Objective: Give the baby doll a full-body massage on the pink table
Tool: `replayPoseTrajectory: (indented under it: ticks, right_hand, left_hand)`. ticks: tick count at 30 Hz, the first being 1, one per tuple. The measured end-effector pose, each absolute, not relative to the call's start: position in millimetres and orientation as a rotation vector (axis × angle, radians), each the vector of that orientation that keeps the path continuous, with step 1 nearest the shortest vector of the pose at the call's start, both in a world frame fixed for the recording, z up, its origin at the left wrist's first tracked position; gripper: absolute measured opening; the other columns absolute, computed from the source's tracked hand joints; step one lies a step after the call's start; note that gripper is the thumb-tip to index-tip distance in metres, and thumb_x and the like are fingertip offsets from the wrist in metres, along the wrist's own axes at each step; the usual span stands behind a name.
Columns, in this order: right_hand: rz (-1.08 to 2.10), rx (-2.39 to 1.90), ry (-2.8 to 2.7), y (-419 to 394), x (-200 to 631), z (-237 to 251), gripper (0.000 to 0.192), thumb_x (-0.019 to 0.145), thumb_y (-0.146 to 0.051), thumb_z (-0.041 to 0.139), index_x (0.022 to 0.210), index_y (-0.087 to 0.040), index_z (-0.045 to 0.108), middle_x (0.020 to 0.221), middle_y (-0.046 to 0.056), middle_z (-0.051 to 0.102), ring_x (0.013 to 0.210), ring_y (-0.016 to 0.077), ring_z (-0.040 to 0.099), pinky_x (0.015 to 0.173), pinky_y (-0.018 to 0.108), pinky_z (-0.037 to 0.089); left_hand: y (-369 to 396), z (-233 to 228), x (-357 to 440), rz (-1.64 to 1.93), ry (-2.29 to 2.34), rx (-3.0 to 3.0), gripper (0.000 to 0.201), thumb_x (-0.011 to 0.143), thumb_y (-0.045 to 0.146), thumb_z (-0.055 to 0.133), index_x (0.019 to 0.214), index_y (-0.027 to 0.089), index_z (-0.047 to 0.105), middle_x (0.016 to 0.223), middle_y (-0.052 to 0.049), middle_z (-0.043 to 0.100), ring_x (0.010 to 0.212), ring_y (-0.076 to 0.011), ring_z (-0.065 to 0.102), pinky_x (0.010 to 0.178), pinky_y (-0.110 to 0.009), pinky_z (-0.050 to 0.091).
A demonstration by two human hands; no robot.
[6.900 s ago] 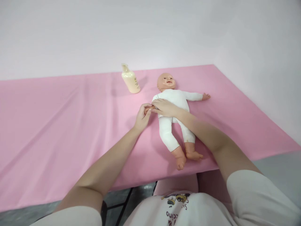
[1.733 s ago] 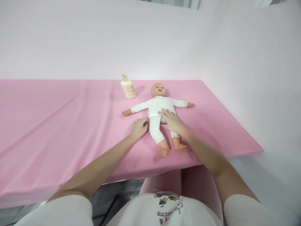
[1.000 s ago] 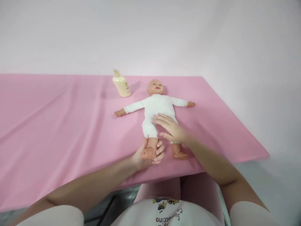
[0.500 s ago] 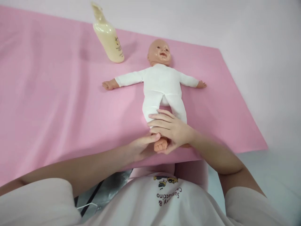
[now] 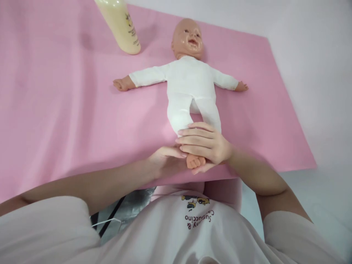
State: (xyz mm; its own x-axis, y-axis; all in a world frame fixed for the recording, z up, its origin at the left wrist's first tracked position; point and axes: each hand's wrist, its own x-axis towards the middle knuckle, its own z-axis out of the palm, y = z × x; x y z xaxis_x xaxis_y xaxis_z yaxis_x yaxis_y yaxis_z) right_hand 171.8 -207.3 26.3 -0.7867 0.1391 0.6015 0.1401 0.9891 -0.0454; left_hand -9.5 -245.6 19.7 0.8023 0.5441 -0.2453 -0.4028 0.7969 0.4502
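A baby doll (image 5: 189, 84) in a white one-piece suit lies on its back on a table covered with a pink cloth (image 5: 55, 110), head pointing away from the person and both arms stretched straight out to the sides. Both of the person's bare hands meet at the doll's near end, around the foot of one leg. The right hand (image 5: 206, 145) lies over the lower leg and ankle with its fingers curled around it, while the left hand (image 5: 165, 161) cups the same foot from below and the side, thumb laid along it; the small toes (image 5: 195, 161) peek out between the two hands. The doll's other foot is hidden behind the right hand. Beyond the doll's head and off toward its outstretched arm on the person's left stands a cream lotion bottle (image 5: 121, 25), apart from the doll and cut off by the top of the view. Judging by the grip, work on this one leg is under way, with the other leg, arms and trunk untouched at present. The doll's feet sit right at the table's near edge, just in front of the person's body, so little room remains there; wide bare cloth stretches to the doll's left, less on its right.
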Motion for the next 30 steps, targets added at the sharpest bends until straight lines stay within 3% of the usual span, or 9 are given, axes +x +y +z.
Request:
replayPoseTrajectory:
  ticks: [3,6,10,18,22,30]
  right_hand:
    - [-0.024,-0.136,-2.313,-206.7,170.8,26.1,0.043,0.092,-0.055,0.047,0.108,-0.018,0.063,0.118,0.009,0.065,0.120,0.0218,0.058,0.096,0.042,0.053]
    - [-0.047,-0.122,-2.234,-207.2,168.4,26.7,0.043,0.090,-0.055,0.052,0.107,-0.016,0.063,0.112,0.009,0.066,0.114,0.0219,0.061,0.090,0.039,0.057]
    - [-0.094,-0.145,-2.219,-209.7,165.8,27.0,0.037,0.091,-0.052,0.053,0.096,-0.016,0.064,0.108,0.007,0.066,0.100,0.0184,0.064,0.081,0.032,0.059]
    - [-0.172,-0.178,-2.254,-211.4,170.2,21.2,0.037,0.089,-0.054,0.054,0.072,-0.021,0.055,0.082,0.002,0.059,0.081,0.0159,0.058,0.069,0.031,0.053]
    - [-0.178,-0.214,-2.317,-212.2,171.5,24.4,0.036,0.095,-0.038,0.049,0.062,-0.022,0.045,0.067,-0.001,0.050,0.068,0.0129,0.051,0.062,0.027,0.048]
    - [-0.175,-0.262,-2.315,-212.6,168.0,28.8,0.031,0.095,-0.030,0.052,0.066,-0.020,0.047,0.070,-0.001,0.053,0.067,0.0109,0.051,0.060,0.025,0.048]
  left_hand:
    - [-245.2,20.2,-10.8,0.486,0.246,0.336,0.028,0.069,0.017,0.069,0.097,0.016,0.068,0.095,-0.002,0.070,0.099,-0.0178,0.065,0.091,-0.030,0.051]
    - [-244.9,21.1,-11.5,0.488,0.246,0.347,0.029,0.069,0.020,0.071,0.098,0.017,0.069,0.100,-0.003,0.071,0.105,-0.0204,0.064,0.092,-0.031,0.051]
    - [-244.7,24.4,-10.2,0.483,0.229,0.384,0.030,0.069,0.023,0.072,0.098,0.018,0.071,0.092,-0.002,0.072,0.095,-0.0202,0.067,0.087,-0.032,0.052]
    - [-244.6,28.4,-6.8,0.539,0.184,0.368,0.029,0.080,0.035,0.068,0.104,0.018,0.067,0.095,-0.003,0.071,0.094,-0.0191,0.066,0.087,-0.032,0.050]
    - [-244.2,23.9,-9.0,0.509,0.348,0.328,0.024,0.083,0.037,0.062,0.096,0.017,0.064,0.087,-0.004,0.069,0.085,-0.0201,0.066,0.086,-0.035,0.050]
    - [-245.0,21.3,-9.8,0.502,0.420,0.312,0.029,0.089,0.041,0.054,0.100,0.015,0.063,0.088,-0.005,0.068,0.085,-0.0190,0.066,0.085,-0.034,0.049]
